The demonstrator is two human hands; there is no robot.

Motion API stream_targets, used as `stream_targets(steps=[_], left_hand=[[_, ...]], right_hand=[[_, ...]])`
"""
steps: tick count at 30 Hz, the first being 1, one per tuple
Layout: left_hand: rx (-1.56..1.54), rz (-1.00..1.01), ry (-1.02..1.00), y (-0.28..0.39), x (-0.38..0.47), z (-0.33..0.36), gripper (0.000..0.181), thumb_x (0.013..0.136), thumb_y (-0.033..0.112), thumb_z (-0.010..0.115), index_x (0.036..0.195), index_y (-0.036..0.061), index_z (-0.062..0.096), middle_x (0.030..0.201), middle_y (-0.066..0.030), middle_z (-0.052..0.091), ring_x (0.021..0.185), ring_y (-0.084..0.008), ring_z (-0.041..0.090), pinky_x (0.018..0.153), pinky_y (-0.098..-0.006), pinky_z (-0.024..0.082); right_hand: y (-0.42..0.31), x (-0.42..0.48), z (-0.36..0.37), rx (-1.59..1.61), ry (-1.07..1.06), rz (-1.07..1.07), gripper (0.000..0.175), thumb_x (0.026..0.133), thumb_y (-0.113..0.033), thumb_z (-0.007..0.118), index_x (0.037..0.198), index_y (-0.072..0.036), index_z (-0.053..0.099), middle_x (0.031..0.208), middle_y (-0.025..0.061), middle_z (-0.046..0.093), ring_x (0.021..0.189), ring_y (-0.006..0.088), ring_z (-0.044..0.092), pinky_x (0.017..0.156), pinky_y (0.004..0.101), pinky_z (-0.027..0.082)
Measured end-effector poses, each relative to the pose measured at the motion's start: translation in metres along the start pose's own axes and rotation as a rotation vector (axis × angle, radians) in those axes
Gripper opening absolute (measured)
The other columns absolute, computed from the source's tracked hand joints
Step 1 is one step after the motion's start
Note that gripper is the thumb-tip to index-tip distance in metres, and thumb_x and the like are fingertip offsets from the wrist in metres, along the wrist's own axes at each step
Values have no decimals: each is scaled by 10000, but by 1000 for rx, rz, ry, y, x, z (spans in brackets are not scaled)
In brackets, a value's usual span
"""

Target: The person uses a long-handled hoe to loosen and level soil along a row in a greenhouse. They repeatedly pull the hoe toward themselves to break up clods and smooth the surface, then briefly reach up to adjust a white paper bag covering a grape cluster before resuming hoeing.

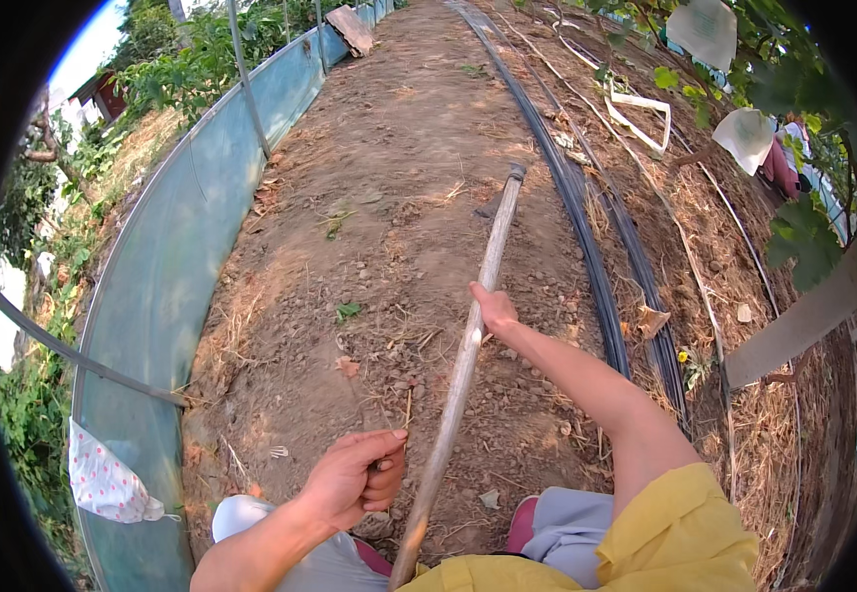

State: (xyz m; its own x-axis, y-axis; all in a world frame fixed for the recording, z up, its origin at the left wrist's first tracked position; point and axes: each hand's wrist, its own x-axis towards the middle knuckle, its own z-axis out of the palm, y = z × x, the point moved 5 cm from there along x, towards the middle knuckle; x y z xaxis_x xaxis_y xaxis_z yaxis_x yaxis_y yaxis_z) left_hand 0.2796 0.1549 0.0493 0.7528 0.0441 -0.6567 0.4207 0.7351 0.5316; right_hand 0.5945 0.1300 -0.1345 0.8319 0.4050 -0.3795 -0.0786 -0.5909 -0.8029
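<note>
My right hand (495, 307) grips the upper middle of a long wooden handle (459, 385), which slants from my lap up to a metal tool head (516, 173) resting at the soil, probably a hoe. Part of a dark blade shows just left of the head. My left hand (360, 473) is raised left of the handle, apart from it, its fingers curled and thumb against the index finger. A thin dry stalk (408, 407) rises at the thumb tip; whether it is held or lies behind on the ground, I cannot tell. Something small and dark shows between the curled fingers.
Blue plastic sheeting (169, 222) with metal hoops borders the left, a dotted cloth (107, 477) hanging on it. Black drip hoses (573, 200) and white strings run along the right. Grapevines with paper bags (745, 139) hang at upper right. Another person (782, 159) is partly visible behind them.
</note>
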Motion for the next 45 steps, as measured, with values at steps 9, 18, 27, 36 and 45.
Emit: stream_targets(steps=[9, 18, 27, 36, 45], left_hand=[[86, 22, -1, -7, 11, -11, 338, 921, 265, 455, 628, 121, 368, 465, 46, 241, 385, -69, 165, 359, -246, 146], [912, 336, 263, -47, 35, -42, 439, 749, 340, 691, 955, 13, 484, 760, -56, 547, 699, -150, 537, 595, -311, 431], [1009, 17, 271, -106, -9, -28, 413, 743, 285, 725, 961, 21, 493, 724, -56, 561, 668, -149, 563, 589, -279, 456], [378, -65, 322, -111, -40, -4, 206, 842, 149, 627, 877, 47, 451, 571, -5, 449, 429, -90, 464, 377, -244, 354], [103, -33, 496, -102, -63, 0, 259, 848, 268, 606, 712, 94, 470, 495, 11, 385, 389, -100, 357, 363, -240, 280]], right_hand=[[24, 21, 17, 329, -82, 60, 590, 723, -497, 591, 826, 84, 588, 667, 139, 584, 510, 225, 584, 406, 355, 441], [28, 28, 22, 538, -264, 192, 305, 754, -305, 642, 884, -47, 544, 681, 84, 575, 570, 213, 579, 497, 382, 501], [-1, 25, 23, 710, -252, 154, 302, 725, -259, 654, 881, -27, 541, 651, 83, 574, 533, 193, 558, 473, 366, 480], [-82, 31, 60, 1031, -335, 25, 217, 752, -220, 571, 795, -11, 534, 595, 110, 559, 475, 212, 554, 412, 298, 460], [-106, 10, 119, 673, -553, -82, 280, 733, -256, 649, 746, 12, 567, 573, 101, 572, 427, 169, 528, 378, 290, 414]])
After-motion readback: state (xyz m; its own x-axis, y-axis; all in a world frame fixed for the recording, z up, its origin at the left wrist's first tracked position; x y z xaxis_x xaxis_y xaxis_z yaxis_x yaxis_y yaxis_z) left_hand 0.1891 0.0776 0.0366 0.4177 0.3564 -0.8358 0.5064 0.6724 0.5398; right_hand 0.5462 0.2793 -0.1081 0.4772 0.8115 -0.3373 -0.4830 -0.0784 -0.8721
